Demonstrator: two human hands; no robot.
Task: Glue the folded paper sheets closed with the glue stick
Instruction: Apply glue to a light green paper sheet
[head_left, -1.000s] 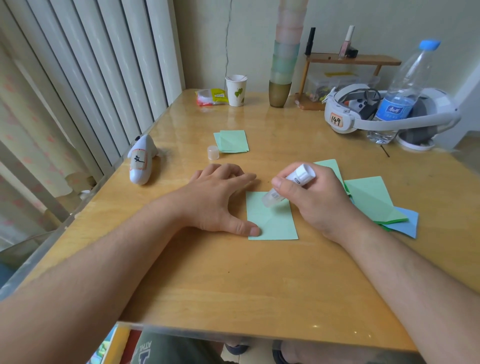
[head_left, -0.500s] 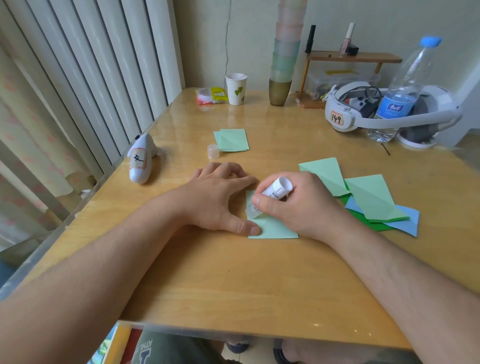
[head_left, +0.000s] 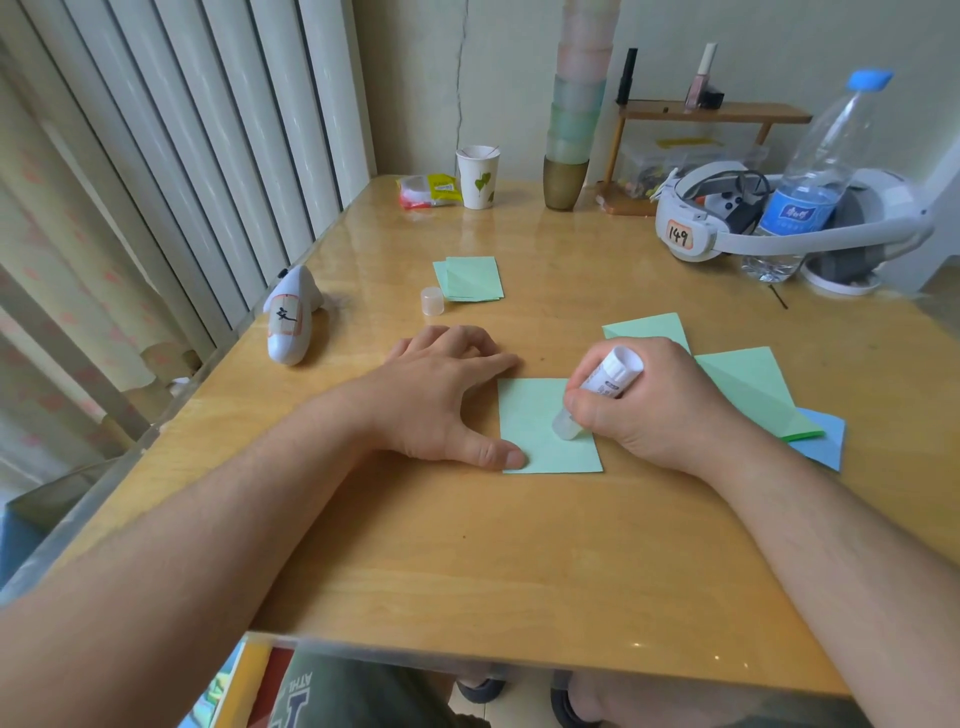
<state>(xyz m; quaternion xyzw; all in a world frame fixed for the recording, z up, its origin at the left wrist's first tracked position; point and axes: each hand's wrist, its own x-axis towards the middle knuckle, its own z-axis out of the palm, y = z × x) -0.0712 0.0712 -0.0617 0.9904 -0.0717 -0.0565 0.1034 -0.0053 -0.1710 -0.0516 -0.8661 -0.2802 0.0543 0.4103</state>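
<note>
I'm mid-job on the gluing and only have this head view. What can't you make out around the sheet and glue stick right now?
- Head view: whether glue is laid on the green sheet cannot be told; no trace shows.
- The glue stick tip contact and the sheet's right edge are hidden by the right hand.
- The sheet's left corners lie under the left hand thumb and forefinger.
- The blue sheet is mostly covered by the green stack.

A pale green paper sheet (head_left: 540, 426) lies flat on the table. A white glue stick (head_left: 597, 392), uncapped, tilts toward 1 o'clock, its clear tip touching the sheet's right half. More green folded sheets (head_left: 748, 389) lie at 3 o'clock; another stack (head_left: 470, 278) at 11 o'clock, the clear cap (head_left: 432, 301) just beside it.
</note>
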